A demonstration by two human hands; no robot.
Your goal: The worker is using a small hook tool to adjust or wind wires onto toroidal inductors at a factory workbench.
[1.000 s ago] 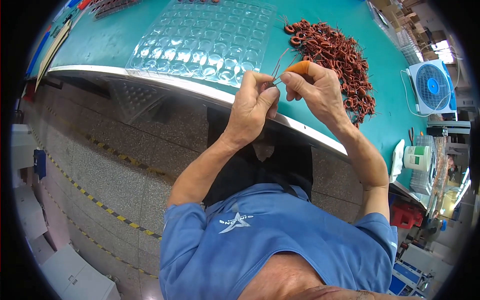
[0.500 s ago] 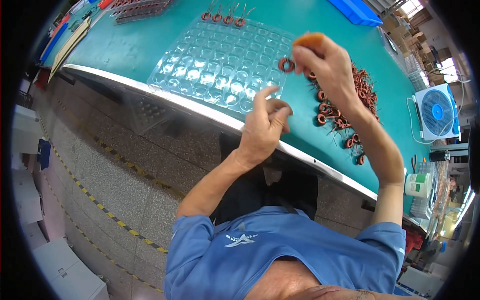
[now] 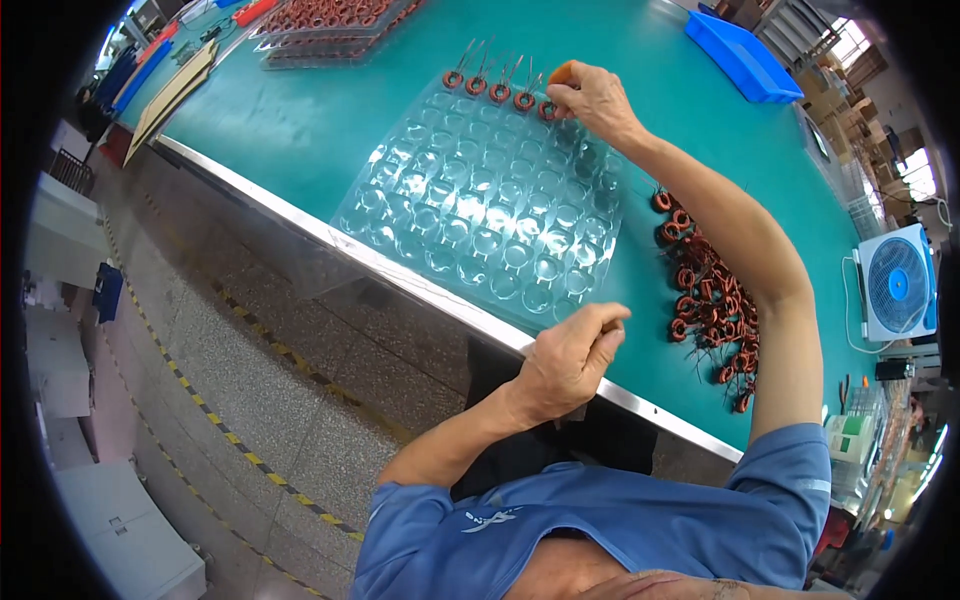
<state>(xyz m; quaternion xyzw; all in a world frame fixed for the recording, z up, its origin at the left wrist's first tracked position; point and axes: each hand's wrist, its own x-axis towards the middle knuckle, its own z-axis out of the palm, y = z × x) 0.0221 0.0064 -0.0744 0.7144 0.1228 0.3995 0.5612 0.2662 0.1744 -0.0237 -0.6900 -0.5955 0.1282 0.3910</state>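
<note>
At the far edge of a clear plastic tray (image 3: 470, 210) with rows of round pockets, my right hand (image 3: 600, 100) grips a copper-wound ring coil (image 3: 547, 110) between its fingertips. An orange cover (image 3: 566, 73) shows at one of that hand's fingers. The held coil is level with a row of similar coils (image 3: 500, 92), their wire leads pointing away from me. My left hand (image 3: 572, 362) hovers by the tray's near right corner, fingers loosely curled, thumb and forefinger apart, nothing visible between them.
To the right on the green table lies a heap of loose ring coils (image 3: 715, 310). Stacked filled trays (image 3: 330, 30) stand at the far left, a blue bin (image 3: 745, 58) at the far right. A blue-and-white fan (image 3: 897, 285) and a white tub (image 3: 850, 438) stand farther right.
My right hand has carried a coil from beside the heap to the far row of the tray. My left hand has drawn back from over the tray's near edge. The view has shifted.
</note>
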